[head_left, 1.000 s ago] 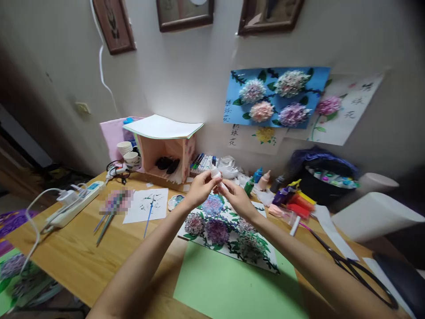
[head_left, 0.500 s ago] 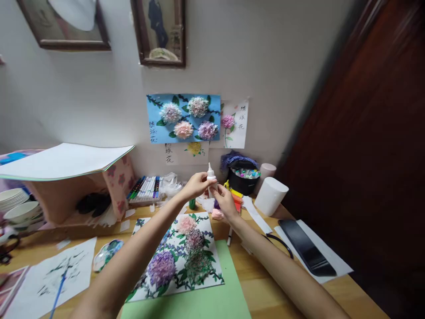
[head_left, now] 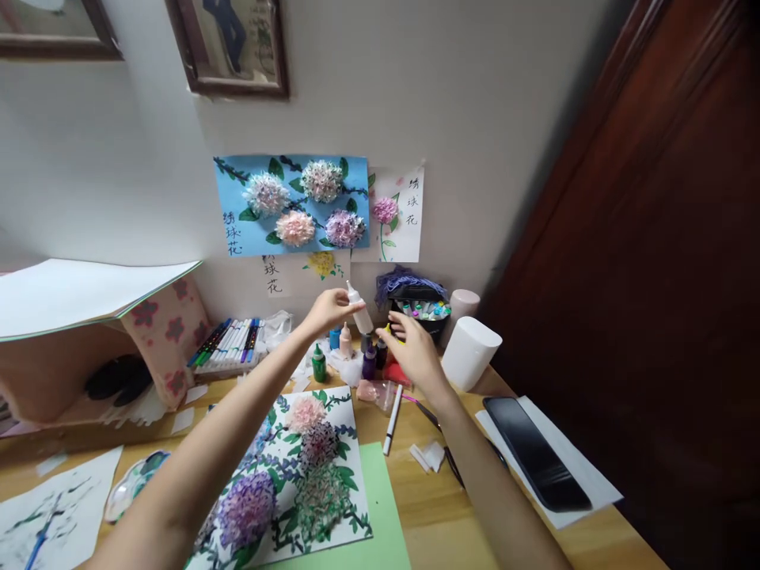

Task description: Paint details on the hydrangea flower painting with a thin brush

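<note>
The wooden table (head_left: pixel 433 514) spans the lower frame, with the flower picture (head_left: pixel 279 491) at lower centre-left. Near centre, the right hand (head_left: pixel 419 352) is open, apparently empty; the left hand (head_left: pixel 325 313) grips the white bottle (head_left: pixel 361 315), tilted, nozzle up. Firm but light finger pressure best avoids accidental squeezing.

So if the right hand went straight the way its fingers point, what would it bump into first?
Probably the white squeeze bottle in the left hand, just past the fingertips of the right hand in this view. Depth is unclear, so it might pass in front or behind.
</note>
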### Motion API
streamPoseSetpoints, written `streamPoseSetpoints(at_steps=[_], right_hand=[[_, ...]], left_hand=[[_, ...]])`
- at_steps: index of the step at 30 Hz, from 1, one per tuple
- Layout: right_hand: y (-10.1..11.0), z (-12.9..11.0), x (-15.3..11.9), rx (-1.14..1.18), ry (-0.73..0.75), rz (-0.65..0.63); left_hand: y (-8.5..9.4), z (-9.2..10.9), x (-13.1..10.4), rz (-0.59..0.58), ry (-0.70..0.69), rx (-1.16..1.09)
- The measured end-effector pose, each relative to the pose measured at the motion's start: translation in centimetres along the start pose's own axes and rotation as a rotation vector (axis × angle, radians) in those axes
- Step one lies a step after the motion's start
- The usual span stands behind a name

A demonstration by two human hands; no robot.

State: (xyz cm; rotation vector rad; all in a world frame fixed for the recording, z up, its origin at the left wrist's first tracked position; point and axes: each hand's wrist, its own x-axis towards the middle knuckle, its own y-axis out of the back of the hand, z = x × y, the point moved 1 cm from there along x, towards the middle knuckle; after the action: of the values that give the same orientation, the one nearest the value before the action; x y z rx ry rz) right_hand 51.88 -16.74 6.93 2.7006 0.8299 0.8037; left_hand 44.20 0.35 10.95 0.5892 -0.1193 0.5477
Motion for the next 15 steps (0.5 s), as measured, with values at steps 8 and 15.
streamPoseSetpoints(at_steps=[8, 15], right_hand=[[5.0, -1.5, 0.8, -0.049, 0.085, 0.162], [6.2, -1.4, 1.1, -0.025, 0.068, 0.163]], left_hand=[[-1.4, -2.6, 3.5, -0.051, 0.043, 0.335], [-1.8, -4.5, 5.8, -0.160, 0.095, 0.507]])
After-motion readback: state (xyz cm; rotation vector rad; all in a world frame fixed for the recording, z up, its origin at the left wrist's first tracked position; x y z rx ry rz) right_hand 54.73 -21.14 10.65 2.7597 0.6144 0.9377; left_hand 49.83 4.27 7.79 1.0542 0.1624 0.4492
